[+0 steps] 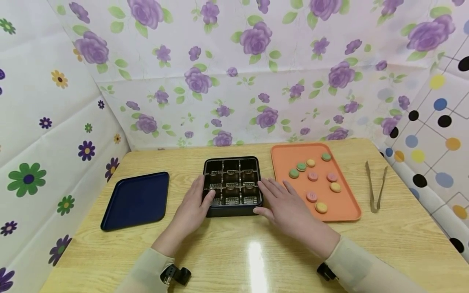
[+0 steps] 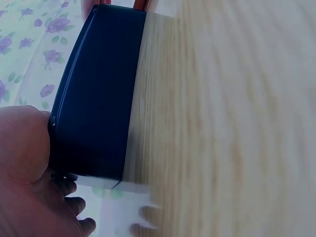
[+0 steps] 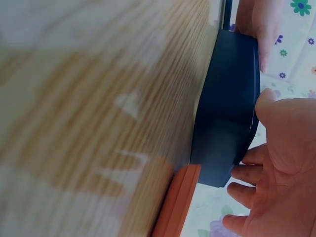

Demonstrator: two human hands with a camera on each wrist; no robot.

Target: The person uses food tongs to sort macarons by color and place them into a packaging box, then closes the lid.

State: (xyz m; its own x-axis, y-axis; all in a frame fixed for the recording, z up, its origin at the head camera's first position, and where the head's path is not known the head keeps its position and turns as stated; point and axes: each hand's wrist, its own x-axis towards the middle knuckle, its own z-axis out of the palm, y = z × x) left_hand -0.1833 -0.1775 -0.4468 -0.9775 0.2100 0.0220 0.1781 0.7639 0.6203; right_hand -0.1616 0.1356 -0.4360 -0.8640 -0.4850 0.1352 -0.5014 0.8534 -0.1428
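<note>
In the middle of the table stands a black box point(image 1: 234, 211), fitted with a plastic insert point(image 1: 231, 178) divided into several compartments with no treats in them. My left hand point(image 1: 191, 208) touches its left side, thumb over the rim, fingers extended. On the opposite side my right hand point(image 1: 287, 206) rests its fingertips against the box, fingers fairly straight and spread, thumb at the near right corner. Both wrist views show the box's dark side wall point(image 2: 101, 94) beside the palm. Close to the right hand lie several pink, green and yellow macarons point(image 1: 312, 176).
The macarons lie on an orange tray point(image 1: 293, 152) right of the box. A dark blue tray point(image 1: 137, 201) lies at the left. Metal tongs point(image 1: 374, 203) rest at the far right. Patterned cloth point(image 1: 227, 73) stands behind and at both sides of the wooden table point(image 1: 220, 260).
</note>
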